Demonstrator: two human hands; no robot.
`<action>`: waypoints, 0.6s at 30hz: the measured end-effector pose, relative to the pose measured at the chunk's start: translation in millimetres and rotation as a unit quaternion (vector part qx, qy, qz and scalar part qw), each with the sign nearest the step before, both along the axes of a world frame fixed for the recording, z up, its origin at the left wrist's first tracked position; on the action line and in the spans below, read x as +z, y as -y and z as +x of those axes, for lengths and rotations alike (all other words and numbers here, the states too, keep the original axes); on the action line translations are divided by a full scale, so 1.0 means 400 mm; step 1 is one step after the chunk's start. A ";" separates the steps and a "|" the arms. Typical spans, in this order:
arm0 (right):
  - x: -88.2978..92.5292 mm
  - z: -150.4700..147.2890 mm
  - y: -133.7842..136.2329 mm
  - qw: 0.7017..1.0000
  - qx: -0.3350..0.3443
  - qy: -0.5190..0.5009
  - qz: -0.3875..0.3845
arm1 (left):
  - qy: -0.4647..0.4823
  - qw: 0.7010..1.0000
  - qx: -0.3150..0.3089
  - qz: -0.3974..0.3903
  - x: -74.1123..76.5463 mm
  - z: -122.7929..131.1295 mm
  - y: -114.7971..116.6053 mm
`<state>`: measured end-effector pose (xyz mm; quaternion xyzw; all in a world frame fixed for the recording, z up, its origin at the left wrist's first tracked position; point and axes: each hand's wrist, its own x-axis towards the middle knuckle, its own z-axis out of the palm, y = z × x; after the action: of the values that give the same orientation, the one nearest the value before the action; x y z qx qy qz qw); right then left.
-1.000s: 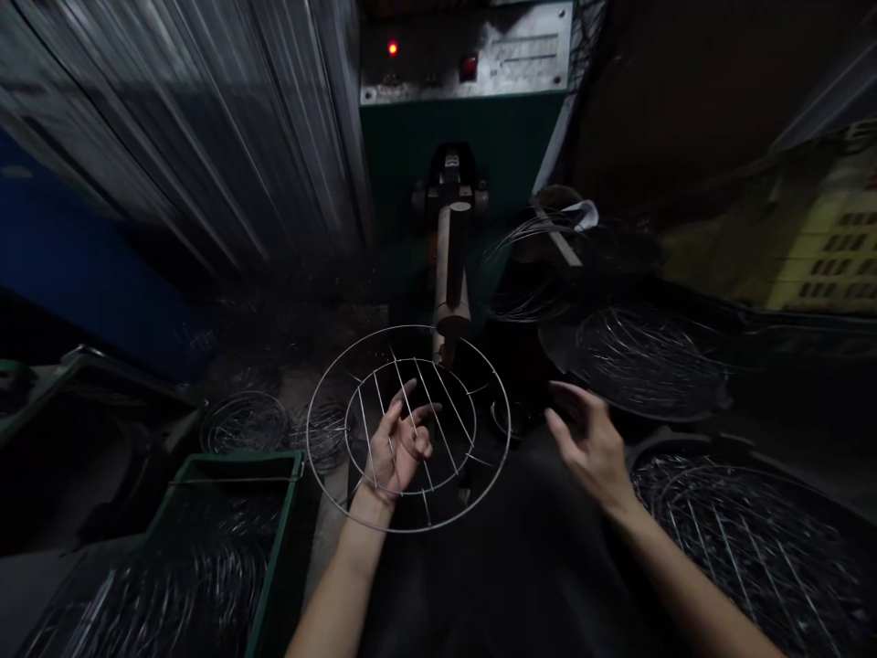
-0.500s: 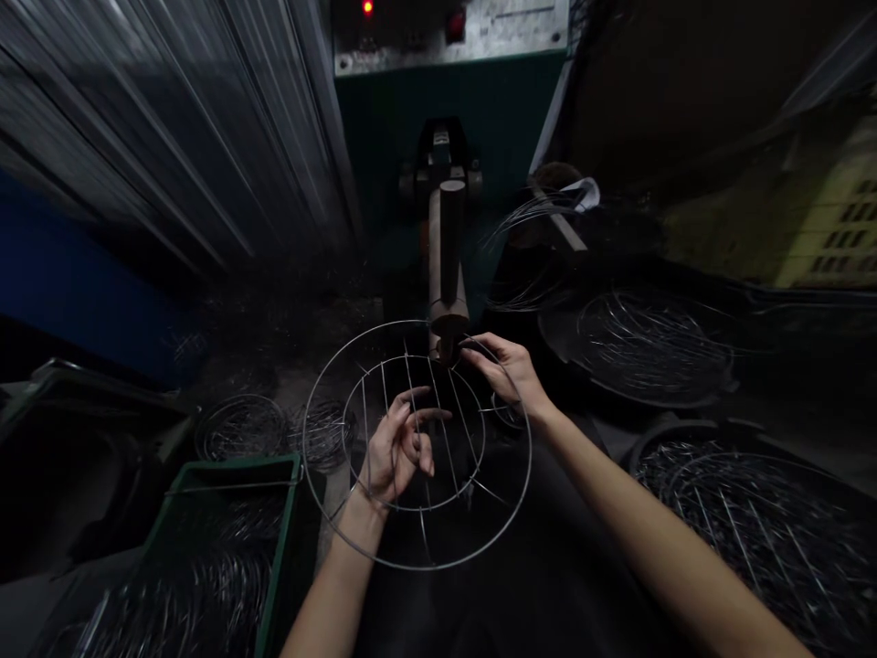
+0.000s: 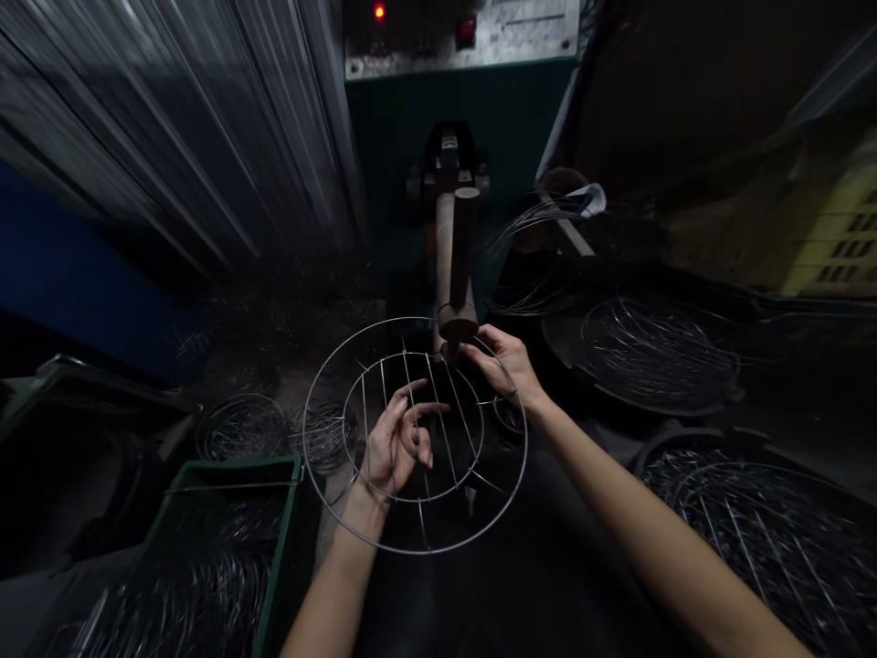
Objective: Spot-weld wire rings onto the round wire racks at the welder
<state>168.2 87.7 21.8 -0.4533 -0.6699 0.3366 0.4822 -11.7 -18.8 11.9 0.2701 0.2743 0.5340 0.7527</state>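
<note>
A round wire rack (image 3: 419, 502), with an outer ring, an inner ring and several parallel bars, lies under the tip of a machine's cylindrical arm (image 3: 458, 315). My left hand (image 3: 399, 448) is beneath the rack, seen through its bars. Two of its fingers point forward, apart, and the others are curled; whether it bears the rack's weight I cannot tell. My right hand (image 3: 508, 366) is at the far right of the outer ring, beside the arm's tip. Its thumb and fingers are pinched together there, and what lies between them is hidden.
The green machine (image 3: 390, 119) stands ahead, its panel lit by a red lamp (image 3: 379, 12). On the left is a green crate (image 3: 206, 468) of wire pieces. Dark tubs (image 3: 644, 448) of wire parts stand right, near a yellow crate (image 3: 832, 228). Bent wires (image 3: 531, 217) stick out beside the machine.
The near edge of the rack has risen slightly in view. My right hand keeps its pinch by the machine's tip, and my left hand has barely moved. The whole view has shifted a little.
</note>
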 end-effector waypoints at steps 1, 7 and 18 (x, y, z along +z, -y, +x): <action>0.000 -0.001 -0.001 1.000 0.002 -0.002 0.001 | 0.001 1.000 0.001 0.000 -0.001 -0.001 0.000; 0.004 -0.007 -0.001 1.000 0.001 -0.005 -0.010 | -0.004 1.000 0.005 0.002 -0.001 -0.003 0.002; -0.008 0.010 -0.004 0.992 0.042 -0.087 -0.081 | -0.075 0.997 0.023 -0.014 0.025 -0.008 -0.003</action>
<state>172.1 89.2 18.8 -0.4312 -0.6148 0.4477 0.4854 -15.0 -17.4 21.7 0.2929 0.3438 0.5251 0.7213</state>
